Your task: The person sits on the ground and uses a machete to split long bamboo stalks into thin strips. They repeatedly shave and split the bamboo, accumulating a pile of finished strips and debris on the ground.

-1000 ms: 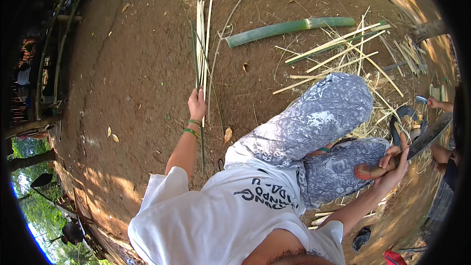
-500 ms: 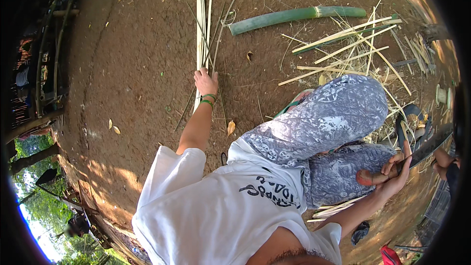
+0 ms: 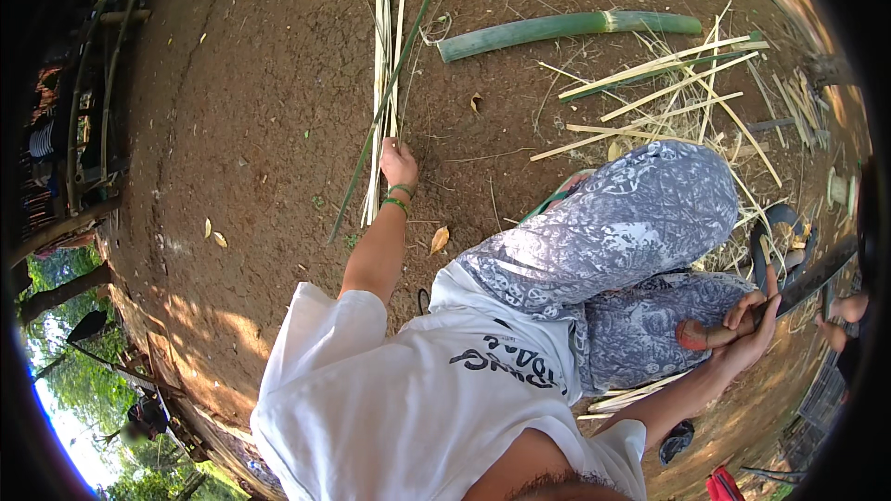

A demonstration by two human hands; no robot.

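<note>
My left hand (image 3: 399, 165) is closed, with its fingers curled down at the right side of a bundle of pale bamboo strips (image 3: 380, 56) on the ground. What the fingertips pinch is hidden. A green bamboo strip (image 3: 357, 172) lies slantwise across the bundle, just left of the fingers. Over my lower leg, my right hand (image 3: 750, 327) grips a large knife by its reddish-brown handle (image 3: 691, 334). One finger stands out straight beside it. The long dark blade (image 3: 817, 274) points away to the right.
A thick green bamboo pole (image 3: 566, 32) lies on the far ground. Right of it are scattered bamboo strips (image 3: 668, 83) and shavings. Past the blade, another person's foot (image 3: 849, 306) shows at the right rim. More pale strips (image 3: 640, 396) lie beside my right arm.
My left hand has drawn slightly nearer along the bundle, its fingers more curled. The green strip has turned and now lies with its wide green face up. My right hand stays on the knife.
</note>
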